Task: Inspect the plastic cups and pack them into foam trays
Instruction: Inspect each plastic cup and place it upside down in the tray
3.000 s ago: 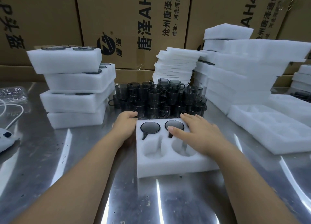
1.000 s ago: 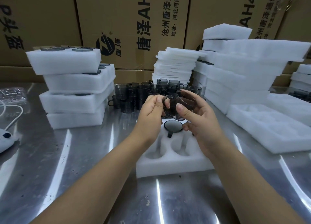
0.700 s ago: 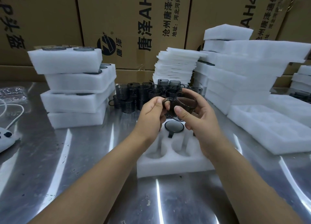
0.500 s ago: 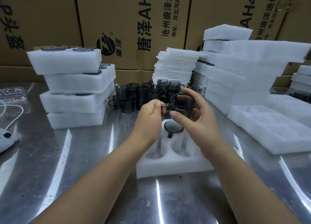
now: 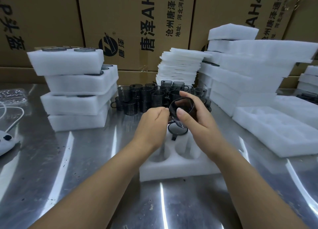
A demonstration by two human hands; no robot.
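A smoky grey plastic cup [image 5: 185, 108] hangs above the white foam tray [image 5: 177, 167] in the middle of the steel table. My right hand [image 5: 201, 124] wraps round its body, thumb on the near side, mouth tilted toward me. My left hand [image 5: 153, 122] pinches the cup's handle at its left side. One cup [image 5: 177, 131] sits in a far pocket of the tray below; two near pockets stand open. A cluster of several loose grey cups [image 5: 151, 98] stands behind the tray.
A stack of filled foam trays [image 5: 77, 89] rises at the left. Taller piles of foam trays [image 5: 254, 70] and thin foam sheets [image 5: 179, 67] stand at the back right, with another foam tray [image 5: 278, 129] lying flat at the right. Cardboard boxes [image 5: 137, 22] wall the back. A white cable [image 5: 12, 118] lies far left.
Both hands lifted a cup from the cluster and have been turning it above the tray; over the last half second it tilted and dropped slightly.
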